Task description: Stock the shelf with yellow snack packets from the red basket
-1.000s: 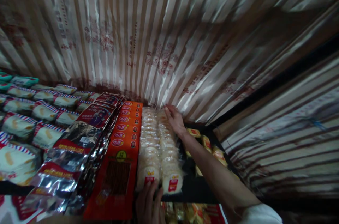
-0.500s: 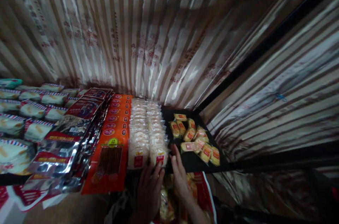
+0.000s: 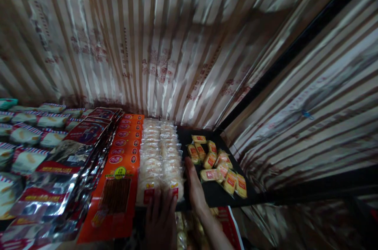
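Two rows of clear-wrapped round white crackers (image 3: 171, 163) with red labels stand side by side on the black shelf (image 3: 189, 134). My left hand (image 3: 161, 218) lies at their front end, its fingers stretched out over the lowest labels. Along the right side of the right row, my right hand (image 3: 195, 189) rests edge-on, with straight fingers against or very near the packets. Neither hand is closed round anything. To the right of it lies a loose scatter of small yellow snack packets (image 3: 223, 159).
On the left are orange snack bags (image 3: 121, 163), overlapping dark silver-and-red pouches (image 3: 73, 155) and rows of white packets with striped edges (image 3: 28, 134). Below the shelf sits a red bag (image 3: 228, 224) beside more yellow packets (image 3: 181, 232). Striped sheeting (image 3: 165, 41) hangs behind.
My right hand has moved further back along the right row's side. My left hand still lies at the front, slightly shifted left. The view has tilted, so the shelf appears lower.
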